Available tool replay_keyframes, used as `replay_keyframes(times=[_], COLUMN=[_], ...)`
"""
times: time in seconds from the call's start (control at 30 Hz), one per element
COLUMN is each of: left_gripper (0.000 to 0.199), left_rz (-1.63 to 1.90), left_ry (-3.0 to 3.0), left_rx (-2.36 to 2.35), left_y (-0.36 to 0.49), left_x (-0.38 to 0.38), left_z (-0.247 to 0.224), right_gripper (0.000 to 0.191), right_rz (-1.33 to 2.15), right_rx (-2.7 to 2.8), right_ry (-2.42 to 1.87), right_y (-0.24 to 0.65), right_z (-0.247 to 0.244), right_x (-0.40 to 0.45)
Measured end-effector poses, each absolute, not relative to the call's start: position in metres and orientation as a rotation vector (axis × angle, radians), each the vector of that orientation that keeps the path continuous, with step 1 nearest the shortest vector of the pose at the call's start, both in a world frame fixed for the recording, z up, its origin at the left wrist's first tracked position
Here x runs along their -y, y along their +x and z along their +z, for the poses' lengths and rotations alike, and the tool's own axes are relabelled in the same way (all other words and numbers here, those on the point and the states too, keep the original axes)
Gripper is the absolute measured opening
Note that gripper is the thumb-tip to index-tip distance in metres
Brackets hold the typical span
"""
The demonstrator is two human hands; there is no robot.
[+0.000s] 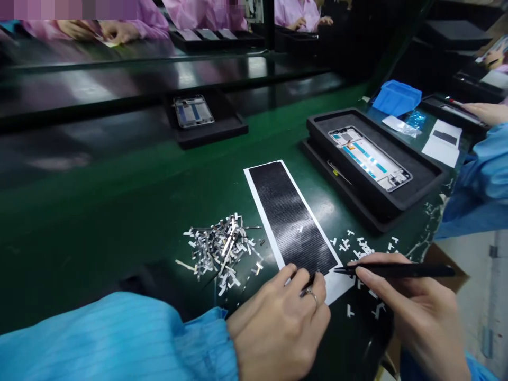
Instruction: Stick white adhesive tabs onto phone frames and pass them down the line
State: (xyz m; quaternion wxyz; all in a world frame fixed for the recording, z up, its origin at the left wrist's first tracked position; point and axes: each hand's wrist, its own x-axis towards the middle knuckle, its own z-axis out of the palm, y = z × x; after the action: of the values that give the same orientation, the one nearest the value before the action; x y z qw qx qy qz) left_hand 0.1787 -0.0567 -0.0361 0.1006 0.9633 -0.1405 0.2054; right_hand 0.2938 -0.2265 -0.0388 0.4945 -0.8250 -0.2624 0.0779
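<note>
My right hand (416, 307) grips a pair of black tweezers (400, 270), their tips at the lower right corner of a sheet of thin black strips on white backing (286, 209). Over the sheet's lower end, my left hand (286, 317) is curled with its fingers closed. Something small and dark shows between those fingers, too hidden to name. Left of the sheet lies a heap of small silvery flex-like parts (226, 246). Small white T-shaped scraps (361, 248) are scattered near the tweezers, and one white scrap lies on the sheet.
Stacked black foam trays (423, 182) at the right hold a phone frame (371, 159). Another black tray (228, 124) with a phone frame (193, 111) stands farther back. Beyond are a blue bin (397, 98) and a co-worker's blue sleeve (476, 185). People in pink sit opposite.
</note>
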Motion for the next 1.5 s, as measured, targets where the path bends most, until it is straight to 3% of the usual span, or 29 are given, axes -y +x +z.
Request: replay_keyframes(times=[0.13,0.73,1.07,1.13,1.3,1.5], left_gripper=[0.035,0.027,0.030,0.030,0.020,0.012], left_rz=[0.438,0.326,0.642,0.504,-0.315,-0.353], left_ry=[2.933,2.954,2.838,2.677,1.837,1.402], left_rx=[0.426,0.374,0.394,0.253,-0.537,-0.632], left_y=[0.178,0.176,0.179,0.181,0.194,0.201], left_x=[0.056,0.062,0.061,0.060,0.052,0.047], left_z=[-0.025,-0.020,-0.042,-0.035,-0.001,0.005], right_gripper=[0.008,0.018,0.017,0.016,0.007,0.008], right_rz=[0.228,0.201,0.231,0.235,0.235,0.114], right_rx=[0.564,0.540,0.369,0.368,0.413,0.620], right_ry=[-1.931,-2.033,-1.732,-1.717,-1.649,-1.675], right_y=[0.292,0.292,0.297,0.294,0.283,0.281], right_z=[-0.039,-0.041,-0.049,-0.045,-0.035,-0.037], right_x=[0.218,0.221,0.214,0.215,0.213,0.209])
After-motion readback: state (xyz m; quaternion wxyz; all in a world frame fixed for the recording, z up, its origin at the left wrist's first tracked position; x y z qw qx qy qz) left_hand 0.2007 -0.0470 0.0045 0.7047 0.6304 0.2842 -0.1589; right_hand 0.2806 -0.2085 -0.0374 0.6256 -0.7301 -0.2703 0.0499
